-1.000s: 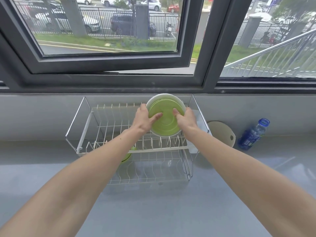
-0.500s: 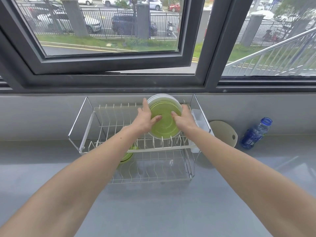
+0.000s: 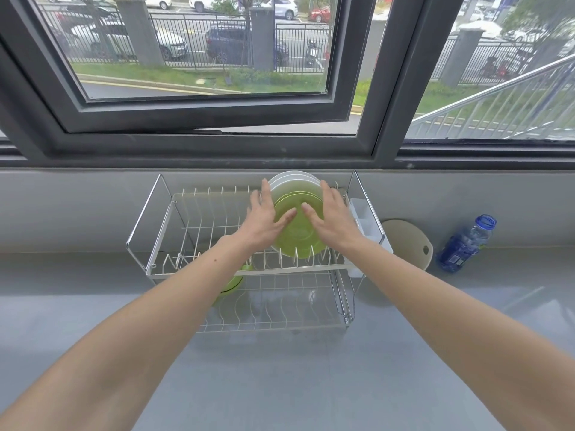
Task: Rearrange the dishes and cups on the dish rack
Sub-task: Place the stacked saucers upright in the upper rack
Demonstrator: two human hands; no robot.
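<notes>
Left hand: our left hand (image 3: 264, 219) is at the centre of the frame, fingers straight and spread wide, gripping nothing. It flanks the left edge of the green plate (image 3: 295, 241), with the thumb lying across the plate's face.
Right hand: our right hand (image 3: 334, 217) mirrors it on the plate's right edge, also wide and holding nothing. We cannot tell whether either palm or thumb actually touches the plate.
Green plate: it stands on edge between the prongs at the right end of the upper tier of the dish rack (image 3: 202, 194), facing us.
White plates: the white plates (image 3: 291, 183) stand upright directly behind the green plate, their rims showing above it.
Lower tier: a green bowl (image 3: 231, 286) sits at the left, largely hidden by our left forearm, so we cannot give its exact position.
Surroundings: a white cutlery holder (image 3: 364, 219) hangs on the rack's right side. To the right of the frame, a round cutting board (image 3: 404, 241) leans on the wall and a blue bottle (image 3: 463, 247) lies beside it on the grey counter (image 3: 280, 368).
Step in hand: we judge this to be the seating of the green plate in its slot in front of the white plates.
Progress: the left part of the upper tier holds nothing, and no cups are visible to us.
Next move: we judge it calls for confirming that the plate stands unaided, then drawing both hands straight back so that neither rim is knocked.
</notes>
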